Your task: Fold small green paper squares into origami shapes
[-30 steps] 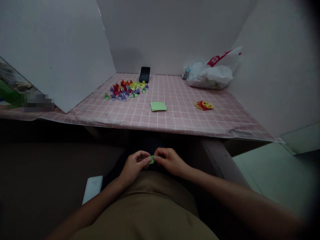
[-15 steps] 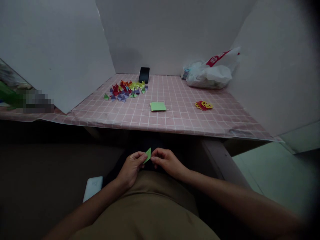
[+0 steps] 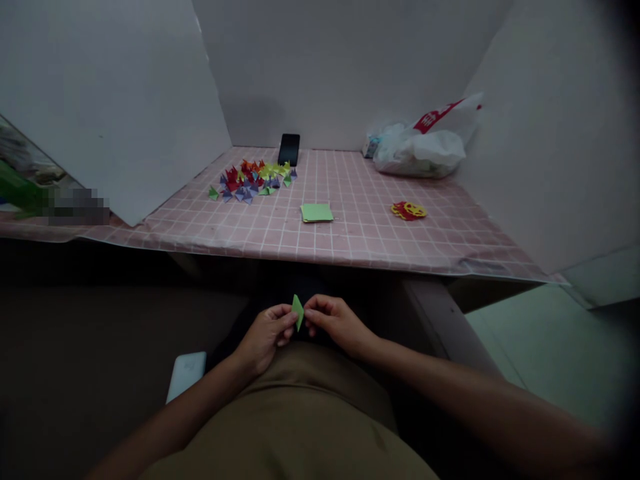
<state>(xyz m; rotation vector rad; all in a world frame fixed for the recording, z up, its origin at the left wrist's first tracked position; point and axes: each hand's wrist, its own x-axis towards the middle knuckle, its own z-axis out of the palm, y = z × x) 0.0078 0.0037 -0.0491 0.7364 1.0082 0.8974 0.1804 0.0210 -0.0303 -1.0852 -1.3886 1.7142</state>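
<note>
A small green paper [image 3: 297, 312], folded to a diamond shape, is held above my lap, below the table's front edge. My left hand [image 3: 267, 335] pinches it between thumb and fingers from the left side. At its right corner, the thumb and fingertips of my right hand [image 3: 337, 323] are closed together and appear to grip the edge. On the table lies a stack of green paper squares [image 3: 317, 213], with a yellowish edge showing underneath. Behind it to the left sits a cluster of folded paper cranes [image 3: 245, 181] in red, orange, yellow, purple and green.
A dark phone [image 3: 289, 150] leans near the back panel. White plastic bags [image 3: 420, 155] lie at the back right, and red and yellow cut-out pieces [image 3: 409, 211] nearer. A white slab-like device [image 3: 187, 376] rests beside my left forearm. White panels [image 3: 115, 100] border the pink checked table [image 3: 360, 233].
The green paper has turned from a rightward slant to a more upright diamond. Both hands have shifted only slightly, the fingers staying close together around it.
</note>
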